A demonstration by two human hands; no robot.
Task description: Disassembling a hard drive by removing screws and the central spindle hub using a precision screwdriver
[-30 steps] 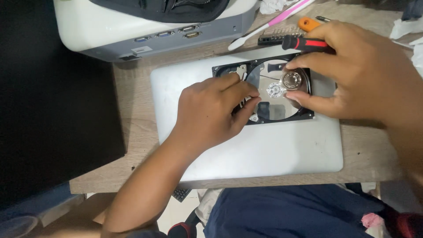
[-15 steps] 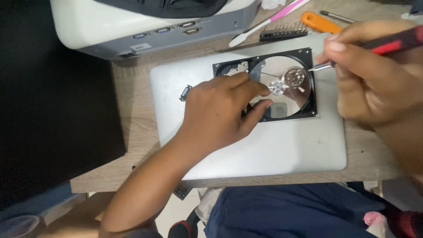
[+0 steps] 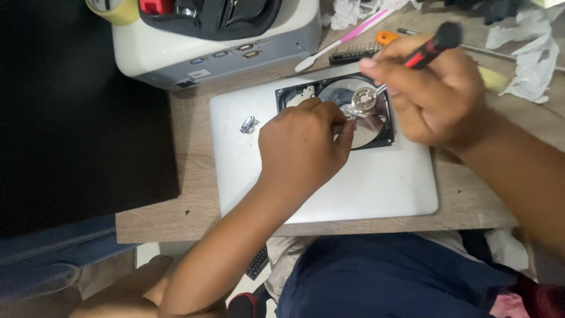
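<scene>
Silver laptop = ref. Open hard drive sits on its far edge, cover off, platter exposed. L hand curled, pinching the actuator arm; R hand gripping red/black screwdriver, tip at spindle hub. Loose metal bit on lid, left. Platter not out yet.

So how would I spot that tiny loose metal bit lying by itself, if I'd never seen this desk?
Start at the closed silver laptop lying flat on the wooden desk. An opened hard drive sits on its far half, under both hands. The small metal part lies alone on the lid near the far left corner, left of the drive, the only loose piece on that bare stretch.
</scene>
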